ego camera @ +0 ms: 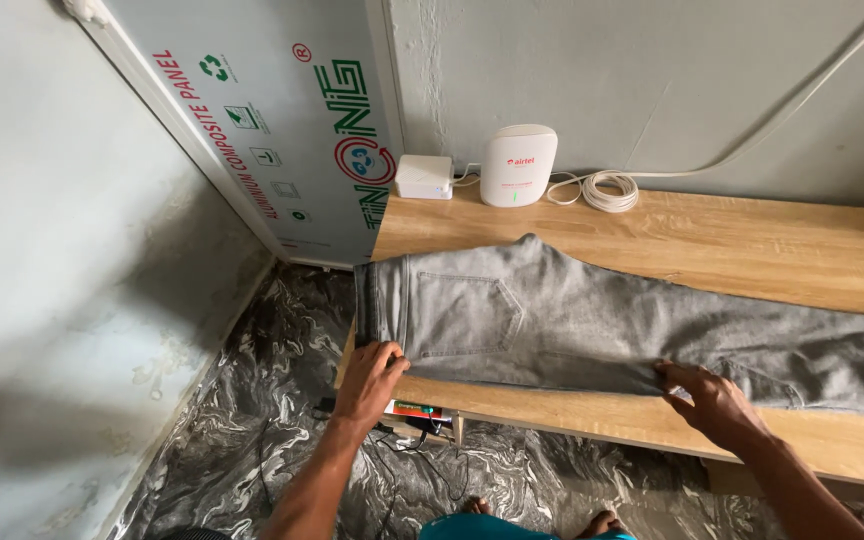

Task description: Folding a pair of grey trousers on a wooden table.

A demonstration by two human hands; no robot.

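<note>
1. Grey denim: pair of jeans (592,325) spread flat along wooden table (752,245), folded leg over leg, waistband at the left-hand end, back pocket facing up.
2. Left hand (370,382) pressed on the near corner of the waistband, fingers curled over the table edge; cannot tell whether cloth is pinched or only pinned down.
3. Right hand (714,400) laid on the near hem-side edge of the leg, fingers stretched flat and slightly spread, holding the fabric against the wood, nothing gripped.
4. Beyond both hands, against the wall: white upright router (518,165), small white adapter box (424,177) just to its left, coiled white cable (602,190) just to its right.
5. Left of the left hand: pale composite panel (272,120) leaning in the corner.
6. Below the hands: marbled black-and-white floor (282,420), bare toes beside a teal garment edge at the bottom.
</note>
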